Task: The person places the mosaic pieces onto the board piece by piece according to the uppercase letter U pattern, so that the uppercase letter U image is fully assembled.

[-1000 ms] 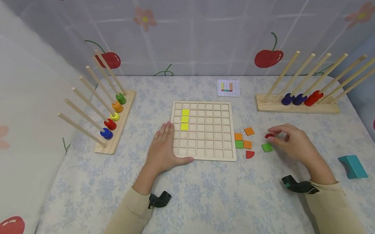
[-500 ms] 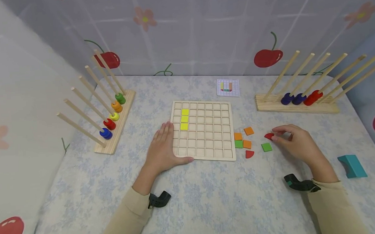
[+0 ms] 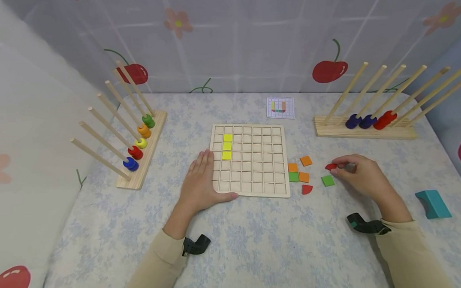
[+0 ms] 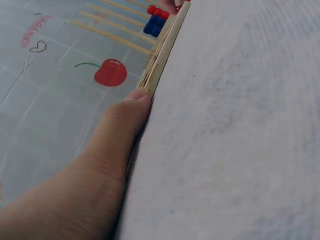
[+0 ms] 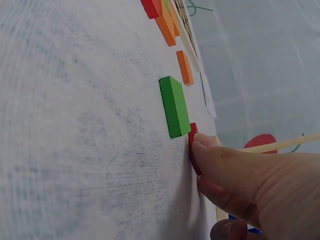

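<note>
The small red tile [image 3: 329, 167] is in my right hand [image 3: 363, 179], pinched between thumb and forefinger, which cover part of it; whether it touches the blue-patterned white cloth [image 3: 281, 253] I cannot tell. Just beside it lies a green square tile [image 3: 327, 181]. Farther left, near the board's right edge, are three orange square tiles [image 3: 306, 161], another green square tile [image 3: 293, 177] and a red quarter-circle tile [image 3: 307, 189]. My left hand [image 3: 197, 188] lies at the near left corner of the pale wooden grid board [image 3: 256, 165], its straight fingers close together along the left side, the thumb spread out along the near edge. Three yellow square tiles [image 3: 227, 146] sit in a column on that board. Beyond it is a small printed card [image 3: 280, 108]. Well off to my left stands a wooden peg rack [image 3: 147, 165] with coloured rings; to the far right are a second wooden peg rack [image 3: 328, 131] and a teal block with a curved cut-out [image 3: 435, 203].
</note>
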`<state>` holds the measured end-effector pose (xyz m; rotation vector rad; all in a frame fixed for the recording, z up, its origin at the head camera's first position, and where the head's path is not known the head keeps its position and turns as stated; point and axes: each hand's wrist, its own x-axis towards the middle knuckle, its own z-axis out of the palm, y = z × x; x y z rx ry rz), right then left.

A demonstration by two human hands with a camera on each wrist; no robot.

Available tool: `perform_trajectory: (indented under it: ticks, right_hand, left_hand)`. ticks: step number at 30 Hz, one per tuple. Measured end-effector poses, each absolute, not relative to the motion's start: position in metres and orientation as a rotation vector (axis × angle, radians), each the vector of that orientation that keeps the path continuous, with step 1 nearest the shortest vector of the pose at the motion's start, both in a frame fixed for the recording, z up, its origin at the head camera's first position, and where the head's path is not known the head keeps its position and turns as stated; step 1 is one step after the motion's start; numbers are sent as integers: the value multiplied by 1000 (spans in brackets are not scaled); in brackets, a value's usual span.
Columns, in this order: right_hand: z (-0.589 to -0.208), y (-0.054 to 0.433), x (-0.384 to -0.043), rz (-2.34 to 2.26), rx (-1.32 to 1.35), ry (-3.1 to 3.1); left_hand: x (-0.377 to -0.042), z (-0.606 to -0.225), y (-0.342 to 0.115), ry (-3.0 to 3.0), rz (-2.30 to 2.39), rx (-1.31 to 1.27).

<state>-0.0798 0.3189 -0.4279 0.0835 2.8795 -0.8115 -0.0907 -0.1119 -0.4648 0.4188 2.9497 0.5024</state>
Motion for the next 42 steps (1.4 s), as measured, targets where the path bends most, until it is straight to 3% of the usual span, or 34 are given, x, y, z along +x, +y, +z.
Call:
perform_trajectory:
  ticks: [21,32,42]
  right_hand:
    - [-427,314,-84,-770,159,2882]
    - [-425,314,-88,-822,-45,2858]
    - [-423,309,-92,-810,-9,2833]
  left_hand:
    - [-91,-466,-112,2954,505,421]
    - [-91,-466,-113,2959,525,425]
    - [-91,-468,-113,2965,520,429]
